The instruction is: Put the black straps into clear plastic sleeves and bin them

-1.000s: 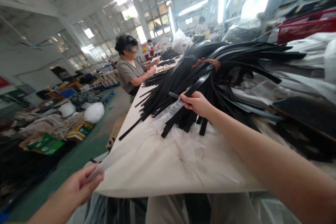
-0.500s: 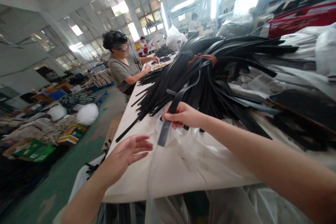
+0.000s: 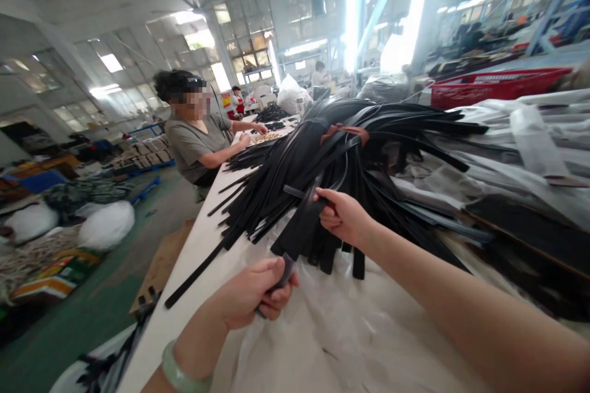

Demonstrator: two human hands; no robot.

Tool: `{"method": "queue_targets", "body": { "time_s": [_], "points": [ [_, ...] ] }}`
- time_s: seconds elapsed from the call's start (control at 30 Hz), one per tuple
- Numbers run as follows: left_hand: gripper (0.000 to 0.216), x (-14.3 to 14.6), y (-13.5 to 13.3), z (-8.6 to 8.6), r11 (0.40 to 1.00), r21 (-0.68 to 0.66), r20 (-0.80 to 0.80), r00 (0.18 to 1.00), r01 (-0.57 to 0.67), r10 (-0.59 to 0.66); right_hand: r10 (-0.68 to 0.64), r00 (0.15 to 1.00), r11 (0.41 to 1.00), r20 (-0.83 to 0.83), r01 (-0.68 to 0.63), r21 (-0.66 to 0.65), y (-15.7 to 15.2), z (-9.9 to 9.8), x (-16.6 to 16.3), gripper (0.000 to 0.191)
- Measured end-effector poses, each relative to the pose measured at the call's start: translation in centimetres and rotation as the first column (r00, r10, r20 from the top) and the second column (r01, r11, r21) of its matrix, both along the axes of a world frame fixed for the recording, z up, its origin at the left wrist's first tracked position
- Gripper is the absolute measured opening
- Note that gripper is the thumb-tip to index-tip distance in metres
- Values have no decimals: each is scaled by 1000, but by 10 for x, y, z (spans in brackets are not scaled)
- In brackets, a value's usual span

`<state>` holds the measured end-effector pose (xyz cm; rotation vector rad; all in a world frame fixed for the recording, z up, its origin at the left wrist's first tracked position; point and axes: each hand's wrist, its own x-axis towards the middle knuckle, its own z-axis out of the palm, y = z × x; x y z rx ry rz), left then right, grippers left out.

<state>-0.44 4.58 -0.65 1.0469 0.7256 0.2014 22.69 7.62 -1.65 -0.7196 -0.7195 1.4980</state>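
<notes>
My left hand (image 3: pixel 267 288) is closed around the lower end of a black strap (image 3: pixel 286 263), low over the near part of the table. Farther up and to the right, my right hand (image 3: pixel 343 216) has its thumb and forefinger pinched on a black strap at the front of the pile; the exact grip is partly hidden. Behind both hands lies a large heap of long flat black straps (image 3: pixel 295 159), their loose ends fanned toward me. A brown tie (image 3: pixel 343 130) is wrapped around part of the heap.
A pale cloth-covered table (image 3: pixel 203 258) carries the heap, with clear plastic sheeting near my hands. A co-worker (image 3: pixel 196 135) stands at its far left side by small gold-coloured pieces. A red basket (image 3: pixel 498 86) and white wrapped material (image 3: pixel 534 141) are at the right.
My left hand was open and has closed on the strap end. My right hand has moved up and right, from that strap's end to the heap. The view has shifted.
</notes>
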Motion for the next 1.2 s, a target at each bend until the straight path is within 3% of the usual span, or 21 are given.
{"method": "queue_targets", "body": {
  "time_s": [0.13,0.23,0.33,0.4,0.53,0.6,0.7,0.83,0.93,1.07,1.2],
  "points": [
    [43,5,-6,-1,994,-110,45,999,-5,10,-195,930,970,311,135,204,-7,2,-5,37],
    [43,5,-9,2,995,-101,96,995,-9,19,-433,729,887,530,240,394,-9,5,-1,38],
    [43,4,-11,3,997,-72,132,991,15,-5,-580,540,806,609,275,524,-8,5,5,34],
    [40,4,-10,1,993,-118,145,989,-7,24,-550,542,823,636,224,521,-9,4,3,33],
    [34,6,-9,-5,961,-259,188,971,-93,145,-363,634,915,683,103,391,-19,4,-9,33],
    [37,6,-10,-4,962,-263,228,965,-68,130,-341,616,924,710,83,373,-24,6,-13,32],
    [46,4,-12,0,988,-149,230,971,-37,71,-457,506,879,732,130,459,-24,11,-10,31],
    [54,-1,-8,0,999,-27,79,996,-29,32,-527,386,847,757,173,502,-19,12,-2,30],
    [55,-8,1,-2,999,15,7,999,-32,32,-512,371,858,775,165,487,-17,8,-2,31],
    [46,-19,12,-2,979,197,-153,988,50,-20,-507,380,860,773,162,484,-18,7,-3,32],
    [35,-24,16,-3,940,339,-196,980,32,37,-506,396,861,767,169,481,-20,10,-2,32]
  ]
}}
